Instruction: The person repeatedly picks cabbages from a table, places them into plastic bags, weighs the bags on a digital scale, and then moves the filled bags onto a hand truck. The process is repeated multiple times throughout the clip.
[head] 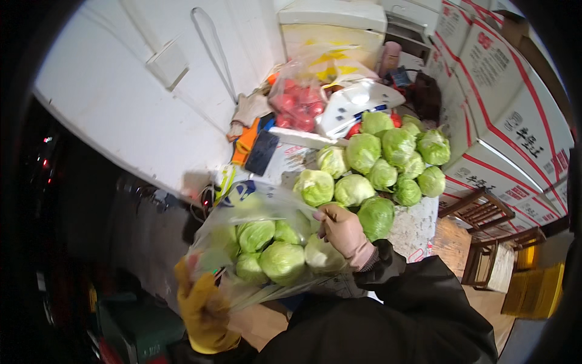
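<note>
A large clear plastic bag (268, 195) with several green lettuce heads (282, 262) inside lies open in front of me. In a yellow glove, my left hand (202, 302) is at the bag's left edge; blur hides how its fingers lie. My right hand (343, 234), in a pale pink glove, pinches the bag's rim on the right side. Just beyond the right hand, a pile of loose lettuce heads (363, 152) covers part of the table. One darker green head (376, 218) rests right beside the right hand.
Red produce in a clear bag (298, 102) and a white scale (357, 107) stand at the back. A dark phone-like slab (263, 153) leans on orange cloth. White cartons with red stripes (495, 91) are stacked at right, near wooden chairs (482, 211). A white wall (136, 104) rises at left.
</note>
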### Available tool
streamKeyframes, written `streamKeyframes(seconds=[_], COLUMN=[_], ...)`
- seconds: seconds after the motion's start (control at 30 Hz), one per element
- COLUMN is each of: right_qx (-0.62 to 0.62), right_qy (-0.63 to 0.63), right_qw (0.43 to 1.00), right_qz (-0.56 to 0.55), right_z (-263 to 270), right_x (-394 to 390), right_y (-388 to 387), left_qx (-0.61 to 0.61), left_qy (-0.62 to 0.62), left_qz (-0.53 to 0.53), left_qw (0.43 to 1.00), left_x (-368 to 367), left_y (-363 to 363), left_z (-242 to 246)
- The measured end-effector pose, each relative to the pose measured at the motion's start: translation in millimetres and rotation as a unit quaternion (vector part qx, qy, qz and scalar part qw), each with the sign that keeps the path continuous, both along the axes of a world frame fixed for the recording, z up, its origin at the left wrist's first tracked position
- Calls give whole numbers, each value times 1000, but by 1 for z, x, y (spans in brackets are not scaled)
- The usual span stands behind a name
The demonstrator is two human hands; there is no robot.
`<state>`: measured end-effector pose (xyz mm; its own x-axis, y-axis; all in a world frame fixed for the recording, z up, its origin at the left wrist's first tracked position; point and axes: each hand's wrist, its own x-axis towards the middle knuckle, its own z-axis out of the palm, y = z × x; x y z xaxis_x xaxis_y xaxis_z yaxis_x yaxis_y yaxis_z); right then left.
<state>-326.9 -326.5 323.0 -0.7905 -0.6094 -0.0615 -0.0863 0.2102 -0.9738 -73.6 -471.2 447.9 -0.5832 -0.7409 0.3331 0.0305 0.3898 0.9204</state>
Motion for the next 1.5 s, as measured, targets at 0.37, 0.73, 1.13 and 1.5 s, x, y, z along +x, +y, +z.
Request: streamKeyframes(seconds=[0.37, 0.73, 1.13, 1.5], right_qx=[-196, 83, -365, -37], right_qy=[-253, 120, -275, -310], right_qw=[948, 920, 857, 876], right_qz=[-3, -364, -240, 368], right_z=[121, -43, -68, 96], right_x=[-90, -319, -301, -14], right_y=[137, 192, 232, 37], left_qx=[145, 346, 87, -269], left_qy=[5, 27, -143, -61], left_qz=[15, -18, -8, -104], left_qw=[989, 938, 986, 956], left_x=[-22, -52, -84, -79], left_y=[-9, 7, 18, 18], left_z=[54, 80, 69, 60])
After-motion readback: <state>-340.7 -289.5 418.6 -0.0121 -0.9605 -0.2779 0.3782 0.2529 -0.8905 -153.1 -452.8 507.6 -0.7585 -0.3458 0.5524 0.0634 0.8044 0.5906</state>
